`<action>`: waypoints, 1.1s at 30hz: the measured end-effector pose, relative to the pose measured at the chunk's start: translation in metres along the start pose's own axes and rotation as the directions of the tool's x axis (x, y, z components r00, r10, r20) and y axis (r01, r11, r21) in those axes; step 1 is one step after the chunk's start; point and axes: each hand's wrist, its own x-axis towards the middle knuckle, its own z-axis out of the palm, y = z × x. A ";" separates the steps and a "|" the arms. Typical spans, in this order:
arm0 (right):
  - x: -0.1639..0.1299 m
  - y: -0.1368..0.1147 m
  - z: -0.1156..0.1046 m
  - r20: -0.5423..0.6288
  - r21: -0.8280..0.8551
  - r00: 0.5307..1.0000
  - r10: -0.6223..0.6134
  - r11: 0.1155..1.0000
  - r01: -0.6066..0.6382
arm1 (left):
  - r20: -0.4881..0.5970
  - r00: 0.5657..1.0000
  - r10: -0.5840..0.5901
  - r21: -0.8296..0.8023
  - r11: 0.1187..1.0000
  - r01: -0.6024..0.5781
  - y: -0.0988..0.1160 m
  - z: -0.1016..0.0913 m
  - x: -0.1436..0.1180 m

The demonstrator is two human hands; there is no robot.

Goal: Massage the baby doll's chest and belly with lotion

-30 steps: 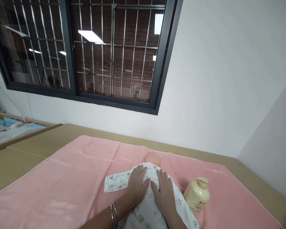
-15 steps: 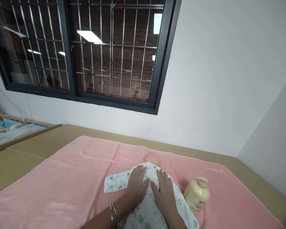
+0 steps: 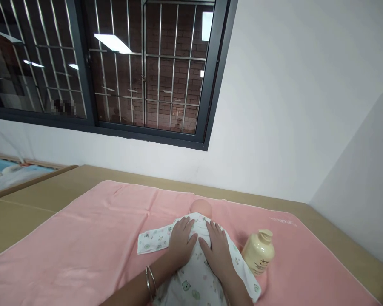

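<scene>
Above the blanket (image 3: 83,238), left hand (image 3: 180,241) and right hand (image 3: 218,250) lie open, flat on the shirt (image 3: 196,272) (light, even pressure seems best).

1. Two hands: one left hand (image 3: 180,244) and one right hand (image 3: 219,251).
2. One doll (image 3: 201,208), with one head showing.
3. One printed shirt (image 3: 195,276), with two sleeves: one left-hand sleeve (image 3: 153,240) and one right-hand sleeve (image 3: 250,282).
4. Two bangles (image 3: 147,282), both on one wrist.
5. One bottle (image 3: 258,254), with one pump top (image 3: 265,235).
6. One pink mat (image 3: 92,242).
7. One table (image 3: 25,217).
8. One window (image 3: 212,91), with two panes in view.
9. Two walls: one back wall (image 3: 274,106) and one side wall (image 3: 364,178).
</scene>
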 end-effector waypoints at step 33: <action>-0.006 -0.025 -0.018 0.132 -0.113 0.985 0.112 0.989 -0.097 | -0.032 0.997 0.075 0.153 0.986 -0.069 0.007 0.001 -0.006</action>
